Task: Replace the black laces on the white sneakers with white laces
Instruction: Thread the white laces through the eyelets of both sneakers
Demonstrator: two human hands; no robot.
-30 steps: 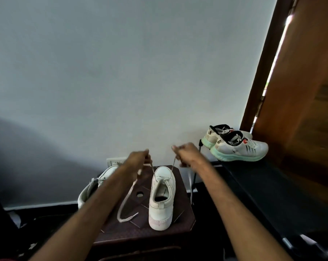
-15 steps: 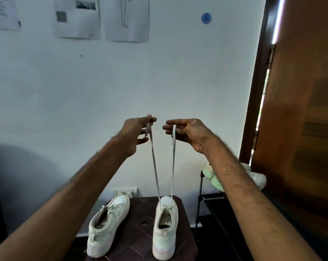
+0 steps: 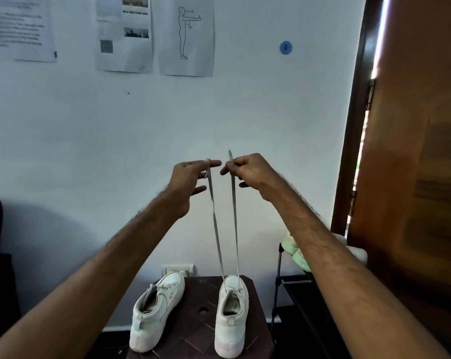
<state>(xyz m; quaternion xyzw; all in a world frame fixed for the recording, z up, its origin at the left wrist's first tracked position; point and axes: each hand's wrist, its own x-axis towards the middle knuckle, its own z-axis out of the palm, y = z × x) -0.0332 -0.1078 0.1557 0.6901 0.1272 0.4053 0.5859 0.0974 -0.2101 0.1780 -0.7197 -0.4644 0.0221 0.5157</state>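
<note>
pinching flat white lace ends (image 3: 230, 156), left hand (image 3: 187, 182) and right hand (image 3: 250, 171) hold them taut above the sneaker (image 3: 231, 320)

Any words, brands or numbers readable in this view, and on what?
None can be read.
Left white wall sheet: printed lines, blurred.
Middle white sheet: captions, code square, blurred.
Sheet with body outline: labels too small.
White sneakers: no brand seen.

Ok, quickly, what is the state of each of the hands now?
The left hand pinches one end of the white lace.
The right hand pinches its other end.
</note>
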